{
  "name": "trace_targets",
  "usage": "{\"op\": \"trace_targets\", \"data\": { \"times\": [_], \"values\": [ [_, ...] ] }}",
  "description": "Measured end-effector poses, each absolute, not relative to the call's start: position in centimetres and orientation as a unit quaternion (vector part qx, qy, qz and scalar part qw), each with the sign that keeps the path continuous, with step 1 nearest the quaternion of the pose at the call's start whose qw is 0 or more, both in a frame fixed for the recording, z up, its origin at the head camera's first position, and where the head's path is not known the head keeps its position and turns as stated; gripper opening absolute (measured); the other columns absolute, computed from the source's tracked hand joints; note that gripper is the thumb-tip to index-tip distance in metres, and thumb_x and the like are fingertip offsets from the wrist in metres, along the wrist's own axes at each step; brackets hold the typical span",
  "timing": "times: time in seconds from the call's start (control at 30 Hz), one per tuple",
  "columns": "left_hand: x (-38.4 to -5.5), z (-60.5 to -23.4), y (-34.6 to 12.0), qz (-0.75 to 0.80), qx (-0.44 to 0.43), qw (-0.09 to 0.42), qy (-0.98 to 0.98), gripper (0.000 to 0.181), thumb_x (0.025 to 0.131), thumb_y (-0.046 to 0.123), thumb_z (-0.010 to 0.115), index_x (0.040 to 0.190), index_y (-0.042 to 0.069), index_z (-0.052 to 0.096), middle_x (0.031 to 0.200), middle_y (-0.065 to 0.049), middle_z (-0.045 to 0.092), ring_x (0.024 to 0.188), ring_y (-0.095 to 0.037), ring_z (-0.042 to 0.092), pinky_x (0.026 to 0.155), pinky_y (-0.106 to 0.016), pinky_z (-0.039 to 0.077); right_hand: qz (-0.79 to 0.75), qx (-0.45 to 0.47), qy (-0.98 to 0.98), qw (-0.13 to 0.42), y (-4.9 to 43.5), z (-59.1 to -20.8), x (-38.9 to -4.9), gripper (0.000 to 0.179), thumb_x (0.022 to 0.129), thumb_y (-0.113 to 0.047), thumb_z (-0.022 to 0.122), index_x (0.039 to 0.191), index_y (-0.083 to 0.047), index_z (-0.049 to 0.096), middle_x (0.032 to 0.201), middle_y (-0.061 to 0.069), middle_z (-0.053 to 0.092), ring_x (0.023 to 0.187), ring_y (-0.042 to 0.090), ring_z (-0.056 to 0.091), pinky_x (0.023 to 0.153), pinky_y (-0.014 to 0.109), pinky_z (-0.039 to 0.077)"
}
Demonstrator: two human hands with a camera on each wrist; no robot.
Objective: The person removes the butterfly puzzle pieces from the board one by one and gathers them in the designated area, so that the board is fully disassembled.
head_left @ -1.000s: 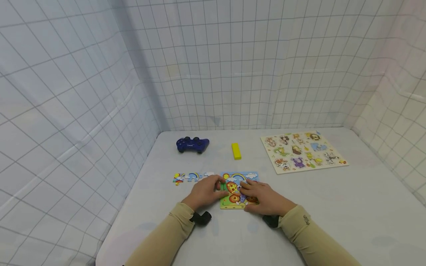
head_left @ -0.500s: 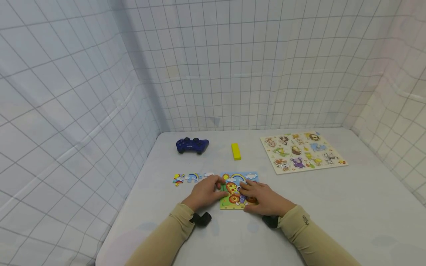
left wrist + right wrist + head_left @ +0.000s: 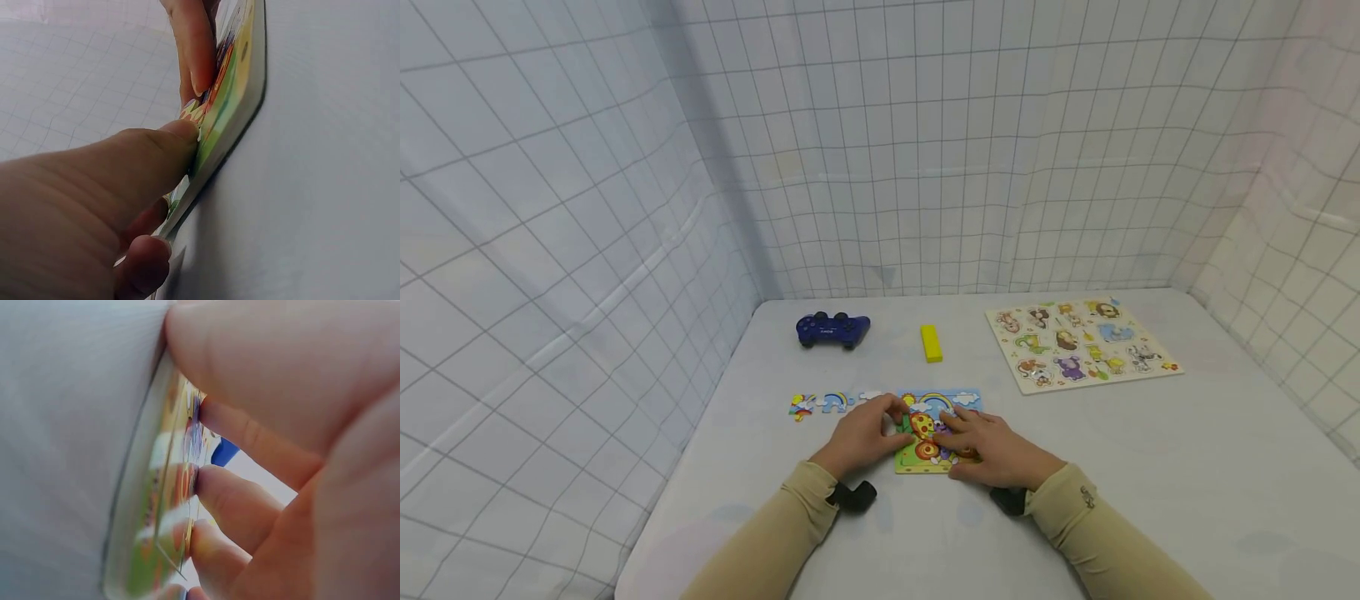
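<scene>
In the head view a colourful jigsaw puzzle (image 3: pixel 936 401) with a butterfly and rainbow picture lies between my hands. My left hand (image 3: pixel 861 437) holds its left side: the thumb (image 3: pixel 181 132) presses on the picture and the other fingers bend at the edge. My right hand (image 3: pixel 996 450) rests on the right part with fingers spread. Its fingertips (image 3: pixel 209 481) touch the picture, and its thumb lies by the near edge. The right hand covers part of the butterfly. Several loose jigsaw pieces (image 3: pixel 835 402) lie left of the puzzle, one partly hidden behind my left hand.
A blue game controller (image 3: pixel 832 330) stands at the back left. A yellow block (image 3: pixel 931 342) lies behind the puzzle. At the back right is a board with animal pieces (image 3: pixel 1078 346). Gridded white cloth walls (image 3: pixel 895 167) enclose the white table (image 3: pixel 1150 467) at the back and sides.
The right hand's fingertips have shifted slightly left and nearer over the picture. My left hand stays at the puzzle's left side, and the loose pieces have not moved.
</scene>
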State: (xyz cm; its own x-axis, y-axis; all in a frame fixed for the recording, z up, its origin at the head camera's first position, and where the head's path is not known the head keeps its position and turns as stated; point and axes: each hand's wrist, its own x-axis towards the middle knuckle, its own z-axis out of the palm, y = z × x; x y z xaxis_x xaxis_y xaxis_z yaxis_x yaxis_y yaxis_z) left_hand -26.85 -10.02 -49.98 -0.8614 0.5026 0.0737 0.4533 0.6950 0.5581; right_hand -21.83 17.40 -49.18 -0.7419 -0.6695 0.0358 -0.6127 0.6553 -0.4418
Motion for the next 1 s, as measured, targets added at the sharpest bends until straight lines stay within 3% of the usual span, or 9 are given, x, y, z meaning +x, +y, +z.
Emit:
{"op": "trace_targets", "data": {
  "times": [0.3, 0.53, 0.73, 1.0],
  "values": [
    [-27.0, -50.4, -10.3, 0.311, 0.291, 0.016, 0.904, 0.041, 0.09, 0.035, 0.081, 0.124, 0.019, 0.066, 0.103, 0.01, 0.065, 0.071, -0.003, 0.053, 0.064, -0.022, 0.046, -0.207, -0.361, 0.907, 0.065, 17.5, -49.2, -21.8, 0.056, 0.1, -0.043, 0.065, 0.149, -0.018, 0.056, 0.164, 0.014, 0.036, 0.153, 0.044, 0.027, 0.115, 0.067, 0.027],
    [-27.2, -50.8, -10.5, 0.373, 0.261, 0.024, 0.89, 0.04, 0.089, 0.032, 0.082, 0.124, 0.02, 0.067, 0.102, 0.011, 0.068, 0.071, -0.006, 0.055, 0.061, -0.023, 0.045, -0.207, -0.357, 0.909, 0.065, 17.5, -49.1, -21.8, 0.055, 0.1, -0.043, 0.066, 0.149, -0.019, 0.056, 0.163, 0.014, 0.038, 0.153, 0.044, 0.028, 0.115, 0.068, 0.027],
    [-27.3, -50.6, -11.1, 0.457, 0.237, 0.017, 0.857, 0.039, 0.088, 0.025, 0.084, 0.122, 0.016, 0.067, 0.095, 0.006, 0.07, 0.074, -0.009, 0.058, 0.064, -0.023, 0.047, -0.208, -0.359, 0.907, 0.064, 17.2, -49.0, -21.7, 0.055, 0.099, -0.041, 0.067, 0.148, -0.017, 0.057, 0.163, 0.016, 0.038, 0.152, 0.045, 0.029, 0.115, 0.068, 0.029],
    [-27.3, -49.5, -12.7, 0.528, 0.227, 0.051, 0.817, 0.042, 0.089, 0.02, 0.082, 0.127, 0.012, 0.066, 0.097, -0.001, 0.07, 0.079, -0.015, 0.063, 0.066, -0.024, 0.05, -0.218, -0.354, 0.907, 0.074, 17.5, -49.6, -21.9, 0.057, 0.1, -0.044, 0.065, 0.15, -0.018, 0.055, 0.165, 0.015, 0.034, 0.153, 0.046, 0.026, 0.116, 0.068, 0.026]
  ]
}}
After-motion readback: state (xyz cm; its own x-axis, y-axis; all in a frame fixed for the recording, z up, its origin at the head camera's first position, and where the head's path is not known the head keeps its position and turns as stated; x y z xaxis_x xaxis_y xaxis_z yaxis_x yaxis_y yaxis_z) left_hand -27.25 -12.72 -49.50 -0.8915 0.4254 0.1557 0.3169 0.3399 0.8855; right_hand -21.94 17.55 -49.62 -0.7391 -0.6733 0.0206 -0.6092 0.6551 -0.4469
